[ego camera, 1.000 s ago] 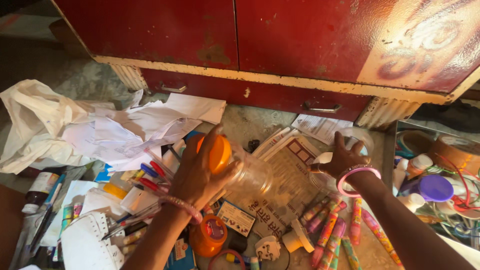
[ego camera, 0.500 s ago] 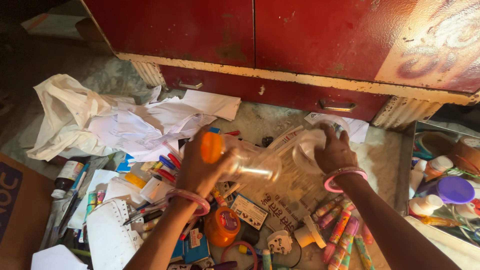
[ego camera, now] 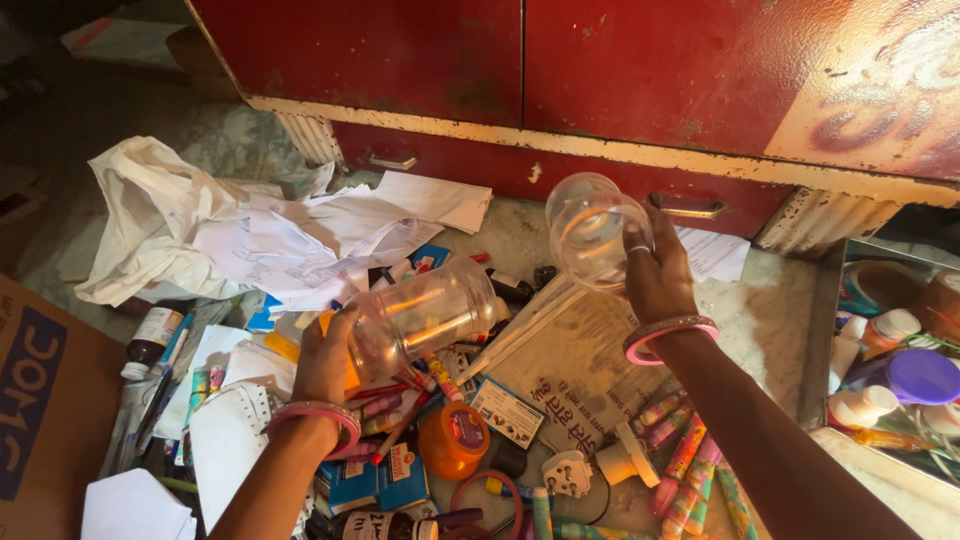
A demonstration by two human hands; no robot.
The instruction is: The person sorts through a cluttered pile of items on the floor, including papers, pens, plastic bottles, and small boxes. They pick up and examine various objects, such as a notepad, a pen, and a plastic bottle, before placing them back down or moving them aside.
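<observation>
— What is the left hand (ego camera: 325,365) doing?

— Its grip is wrapped around the capped end of a clear plastic jar (ego camera: 425,315), which lies tilted on its side in the air, its base pointing up and to the right. The orange lid (ego camera: 345,365) is mostly hidden behind the fingers (only a sliver of orange shows). A pink bangle (ego camera: 315,418) sits on that wrist.

— And the right hand (ego camera: 658,275)?

— It holds a second clear jar (ego camera: 590,228), lifted near the red cabinet (ego camera: 560,60) and tipped so its round end faces the camera. The grip closes on the jar's right side, with a ring on one finger and a pink bangle on the wrist too.

— Are the two jars touching?

— No, they are apart, the left one lower and nearer the person, the right one higher, just in front of the cabinet's drawer handle (ego camera: 685,207).

— What lies beneath them?

— A cluttered floor. Under the left jar there are pens and markers (ego camera: 400,405) and a small orange tub (ego camera: 452,440). A folded newspaper (ego camera: 570,370) lies between the two arms, with a white plug (ego camera: 567,472) just below it. Coloured tubes (ego camera: 680,465) lie beside the right forearm.

— Anything further off?

— Crumpled white papers (ego camera: 310,235) and a white plastic bag (ego camera: 140,215) lie to the upper left, and a brown cardboard box (ego camera: 40,400) is at the left edge. At the right edge sits a tray of bottles, one with a purple cap (ego camera: 920,375).
</observation>
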